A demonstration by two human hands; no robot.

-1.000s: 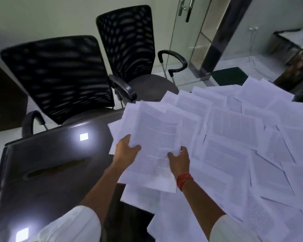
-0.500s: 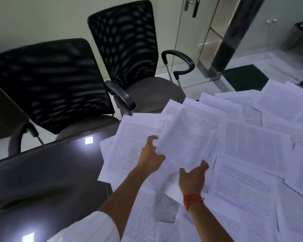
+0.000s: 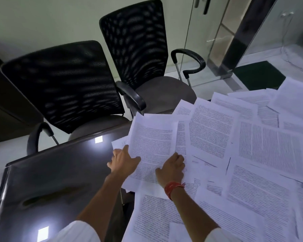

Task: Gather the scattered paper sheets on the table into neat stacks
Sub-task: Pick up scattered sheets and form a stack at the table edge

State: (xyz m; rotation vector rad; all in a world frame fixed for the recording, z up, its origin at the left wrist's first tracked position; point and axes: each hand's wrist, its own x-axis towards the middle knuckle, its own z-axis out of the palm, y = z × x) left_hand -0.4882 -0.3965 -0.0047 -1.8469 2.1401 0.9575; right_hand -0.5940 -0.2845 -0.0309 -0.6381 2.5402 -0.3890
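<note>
Printed white paper sheets [image 3: 252,154] lie scattered and overlapping across the right half of the dark glossy table [image 3: 51,180]. At the left end of the spread, a small sheaf of sheets [image 3: 152,145] is held low over the pile, tilted to the right. My left hand [image 3: 124,161] holds the sheaf's left edge, thumb on top of the paper. My right hand [image 3: 171,168], a red thread on its wrist, grips the lower right part with curled fingers. One sheet corner [image 3: 118,144] pokes out beneath the sheaf beside my left fingers.
Two black mesh office chairs [image 3: 63,84] [image 3: 136,46] stand against the table's far edge. Behind them are a glass door [image 3: 208,32] and a dark green floor mat [image 3: 259,75]. The table's left half shows bare dark surface with ceiling light reflections.
The sheaf held up in both hands has come down and left onto the pile's left end. The view has shifted, bringing the chairs closer.
</note>
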